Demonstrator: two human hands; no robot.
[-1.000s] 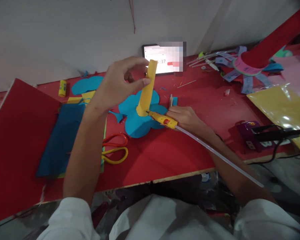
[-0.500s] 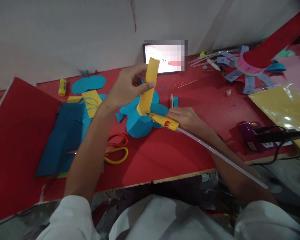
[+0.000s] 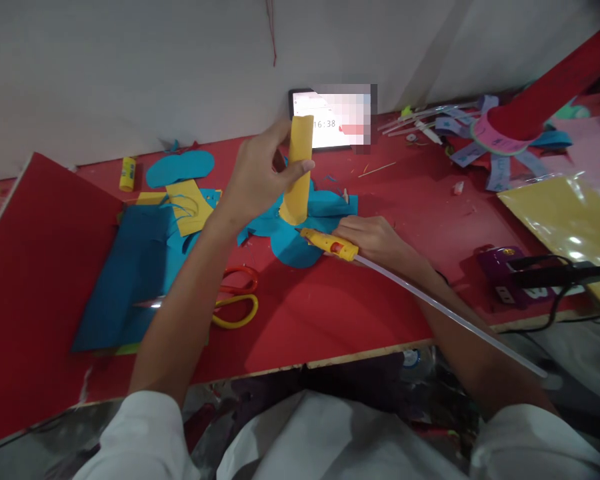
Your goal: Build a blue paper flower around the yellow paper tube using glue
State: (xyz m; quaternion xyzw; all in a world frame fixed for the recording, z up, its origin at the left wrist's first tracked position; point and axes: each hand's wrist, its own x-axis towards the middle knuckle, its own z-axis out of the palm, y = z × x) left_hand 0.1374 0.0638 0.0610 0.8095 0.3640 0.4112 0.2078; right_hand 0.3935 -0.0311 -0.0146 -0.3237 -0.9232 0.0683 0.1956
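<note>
Between the thumb and fingers of my left hand (image 3: 263,170) is a yellow paper tube (image 3: 299,173), standing nearly upright. Its lower end meets the middle of a blue paper flower (image 3: 297,250) with rounded petals, lying on the red table. My right hand (image 3: 373,237) is closed around a yellow glue gun (image 3: 330,242). The gun's tip points left, close to the base of the tube, and a long clear glue stick (image 3: 445,313) sticks out of its back end. I cannot tell whether the tip touches the paper.
Scissors (image 3: 237,312) with red and yellow handles lie near my left forearm. Blue paper sheets (image 3: 113,287) and a red board (image 3: 35,280) are at left, beside a yellow glue stick tube (image 3: 127,174). A screen (image 3: 325,137) leans on the wall. A purple box (image 3: 500,263) with cables sits right.
The blue flower has turned and shifted slightly right under the yellow tube, which now stands more upright. The glue gun stays near the tube's base.
</note>
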